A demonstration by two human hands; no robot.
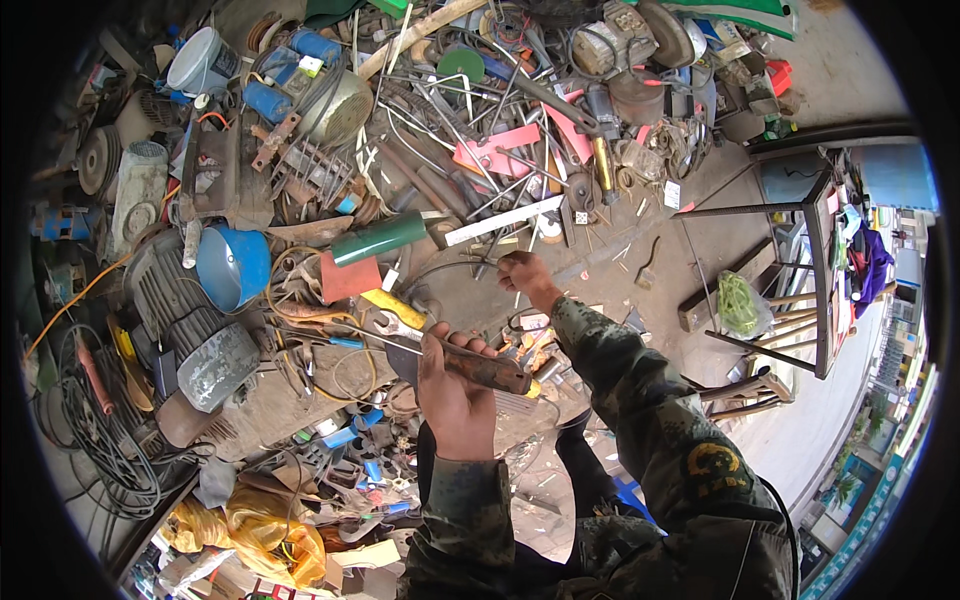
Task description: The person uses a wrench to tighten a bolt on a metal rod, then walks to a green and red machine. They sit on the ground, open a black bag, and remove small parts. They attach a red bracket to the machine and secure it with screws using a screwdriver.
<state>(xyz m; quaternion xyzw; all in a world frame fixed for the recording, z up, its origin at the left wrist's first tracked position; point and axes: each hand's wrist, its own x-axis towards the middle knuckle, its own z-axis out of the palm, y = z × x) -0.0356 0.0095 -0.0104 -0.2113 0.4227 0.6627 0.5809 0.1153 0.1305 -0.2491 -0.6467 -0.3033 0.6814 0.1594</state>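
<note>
- Floor (595, 268): grey, strewn with metal parts, tools and scraps ahead of the person and to the left.
- Metal frame (822, 270): dark, angular, at the right, well apart from both hands.
- Motor (165, 285): grey and finned, at the left.
- Blue bucket (232, 268): just beside the motor, its hollow inside visible.
- Left hand (457, 405): wrapped around a brown handle, thumb raised along its near side and fingers curled over the far side.
- Right hand (528, 278): farther forward and to the right, fingers curled closed; whether it grips anything cannot be told, though a thin dark cable (440, 267) runs close to its fingertips.
- Brown handle (490, 369): in the left hand, low in front of the body, above the littered floor. For good control, a firm wrap with the thumb braced along the side seems best, with the right hand's fingers clear of the far end. The long axis slants from upper left to lower right; the blunt end points rightward, slightly toward the body. What continues beyond the thumb is partly hidden.
- Spanner (388, 323): pale, open-jawed, just left of the left hand.
</note>
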